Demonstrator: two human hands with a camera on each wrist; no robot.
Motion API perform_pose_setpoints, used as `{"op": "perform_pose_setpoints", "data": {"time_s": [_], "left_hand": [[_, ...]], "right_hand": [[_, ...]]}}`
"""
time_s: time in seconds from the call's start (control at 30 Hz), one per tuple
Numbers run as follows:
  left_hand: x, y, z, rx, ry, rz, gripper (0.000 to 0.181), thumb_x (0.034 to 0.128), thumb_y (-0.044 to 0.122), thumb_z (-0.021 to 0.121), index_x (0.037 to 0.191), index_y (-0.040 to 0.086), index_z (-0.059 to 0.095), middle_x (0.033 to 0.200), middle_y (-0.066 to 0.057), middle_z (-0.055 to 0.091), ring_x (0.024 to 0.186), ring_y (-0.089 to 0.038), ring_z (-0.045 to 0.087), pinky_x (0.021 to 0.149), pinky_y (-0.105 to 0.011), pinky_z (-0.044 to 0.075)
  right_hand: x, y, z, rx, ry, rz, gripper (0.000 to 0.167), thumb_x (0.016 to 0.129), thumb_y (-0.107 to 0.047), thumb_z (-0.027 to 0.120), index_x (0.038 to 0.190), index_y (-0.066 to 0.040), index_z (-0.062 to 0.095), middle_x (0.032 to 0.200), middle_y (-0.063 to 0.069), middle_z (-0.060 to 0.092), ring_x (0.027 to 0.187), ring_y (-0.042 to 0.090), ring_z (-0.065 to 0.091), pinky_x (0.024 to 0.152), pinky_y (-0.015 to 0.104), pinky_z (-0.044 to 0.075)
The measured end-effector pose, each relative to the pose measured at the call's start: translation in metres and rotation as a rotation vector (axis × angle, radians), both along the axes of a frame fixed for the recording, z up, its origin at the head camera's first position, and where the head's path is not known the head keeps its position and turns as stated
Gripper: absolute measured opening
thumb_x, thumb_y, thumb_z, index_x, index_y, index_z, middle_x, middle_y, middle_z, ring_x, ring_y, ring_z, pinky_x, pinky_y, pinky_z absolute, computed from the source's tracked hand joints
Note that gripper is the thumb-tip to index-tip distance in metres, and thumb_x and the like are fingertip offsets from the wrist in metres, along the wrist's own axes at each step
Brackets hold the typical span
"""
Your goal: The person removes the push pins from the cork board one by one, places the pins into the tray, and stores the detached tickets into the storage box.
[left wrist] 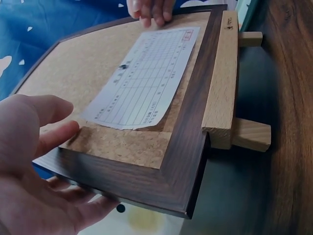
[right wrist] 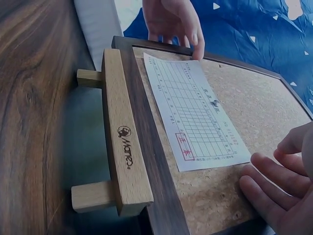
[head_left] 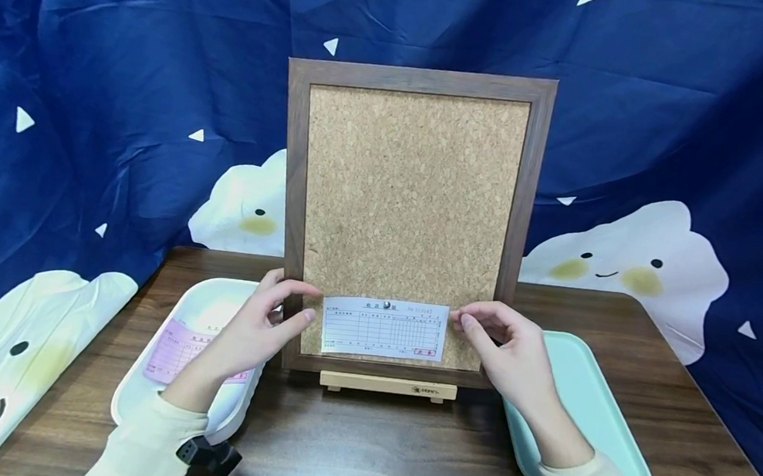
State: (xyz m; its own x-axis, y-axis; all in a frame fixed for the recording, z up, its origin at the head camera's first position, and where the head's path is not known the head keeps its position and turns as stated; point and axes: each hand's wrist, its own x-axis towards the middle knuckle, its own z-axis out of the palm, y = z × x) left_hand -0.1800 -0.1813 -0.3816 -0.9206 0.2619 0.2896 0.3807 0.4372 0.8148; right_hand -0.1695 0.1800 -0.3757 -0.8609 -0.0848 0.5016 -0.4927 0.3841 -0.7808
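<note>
A slip of paper (head_left: 383, 328), printed with a blue table and a red stamp mark, lies low against the framed cork board (head_left: 414, 195). A small metal pushpin (head_left: 386, 305) sits at its top middle. At the board's left edge is my left hand (head_left: 259, 326), its index fingertip close to the slip's left edge; in the left wrist view several of its fingers (left wrist: 95, 210) reach behind the frame. My right hand (head_left: 512, 353) is at the slip's right side, and in the right wrist view its fingertips (right wrist: 257, 161) are by the slip's corner. Neither hand grips the slip.
A wooden easel stand (head_left: 388, 386) supports the board on the brown table (head_left: 359, 453). To the left, a white tray (head_left: 128, 390) holds pinkish printed slips (head_left: 174, 348). On the right lies a mint-green tray (head_left: 591, 400). Behind hangs a blue cloud-print cloth (head_left: 129, 48).
</note>
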Motion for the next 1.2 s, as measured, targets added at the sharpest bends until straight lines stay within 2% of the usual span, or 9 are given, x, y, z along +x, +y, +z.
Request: {"op": "perform_pose_setpoints", "data": {"time_s": [0.1,0.23,0.4,0.53,0.73,1.03,1.2], "left_hand": [[0.0,0.003,-0.001,0.005,0.009,0.0,0.026,0.1037,0.018,0.072,0.13,0.016,0.073,0.139,-0.017,0.046,0.113,-0.032,0.048,0.077,-0.031,0.043],[0.0,0.006,-0.002,0.001,0.019,0.009,0.027,0.1031,0.017,0.072,0.13,0.015,0.073,0.129,-0.016,0.046,0.098,-0.027,0.045,0.074,-0.03,0.04],[-0.001,0.009,-0.003,-0.012,0.045,0.023,0.027,0.1024,0.017,0.073,0.129,0.014,0.074,0.122,-0.015,0.043,0.088,-0.024,0.041,0.072,-0.031,0.038],[-0.002,0.012,-0.003,-0.009,0.051,0.025,0.026,0.1016,0.016,0.074,0.127,0.014,0.075,0.118,-0.014,0.041,0.092,-0.025,0.041,0.078,-0.033,0.039],[-0.003,0.015,-0.004,0.006,0.047,0.034,0.021,0.1005,0.015,0.075,0.121,0.014,0.078,0.116,-0.014,0.042,0.107,-0.026,0.04,0.089,-0.039,0.037],[-0.004,0.02,-0.005,0.021,0.011,0.06,0.018,0.0993,0.015,0.077,0.117,0.014,0.08,0.124,-0.016,0.046,0.119,-0.03,0.044,0.103,-0.043,0.036],[-0.004,0.023,-0.004,0.032,-0.002,0.07,0.015,0.0989,0.016,0.078,0.114,0.014,0.081,0.127,-0.016,0.047,0.122,-0.031,0.046,0.104,-0.044,0.037]], "right_hand": [[-0.001,-0.003,0.0,-0.005,0.008,0.004,0.008,0.103,-0.002,0.07,0.105,-0.001,0.078,0.101,0.017,0.082,0.089,0.001,0.075,0.082,0.012,0.057],[-0.002,-0.006,0.0,-0.019,-0.001,0.019,0.008,0.103,-0.002,0.071,0.106,0.0,0.078,0.103,0.017,0.082,0.09,0.003,0.076,0.082,0.013,0.058],[-0.004,-0.011,-0.001,-0.034,-0.012,0.03,0.008,0.103,-0.002,0.071,0.106,0.001,0.077,0.104,0.019,0.082,0.09,0.001,0.076,0.079,0.014,0.058],[-0.005,-0.015,-0.002,-0.042,-0.017,0.038,0.007,0.102,-0.002,0.071,0.106,0.002,0.077,0.104,0.02,0.082,0.09,0.0,0.074,0.081,0.014,0.059],[-0.006,-0.022,-0.002,-0.005,-0.014,0.033,0.008,0.101,-0.002,0.072,0.107,0.0,0.078,0.105,0.016,0.082,0.091,-0.003,0.072,0.082,0.012,0.057],[-0.009,-0.032,0.0,0.038,-0.003,0.036,0.008,0.099,-0.002,0.074,0.104,-0.005,0.079,0.102,0.011,0.083,0.085,0.001,0.073,0.075,0.014,0.056],[-0.009,-0.039,-0.001,0.063,0.007,0.03,0.006,0.097,-0.003,0.077,0.103,-0.005,0.08,0.095,0.009,0.082,0.079,-0.001,0.07,0.072,0.015,0.056]]}}
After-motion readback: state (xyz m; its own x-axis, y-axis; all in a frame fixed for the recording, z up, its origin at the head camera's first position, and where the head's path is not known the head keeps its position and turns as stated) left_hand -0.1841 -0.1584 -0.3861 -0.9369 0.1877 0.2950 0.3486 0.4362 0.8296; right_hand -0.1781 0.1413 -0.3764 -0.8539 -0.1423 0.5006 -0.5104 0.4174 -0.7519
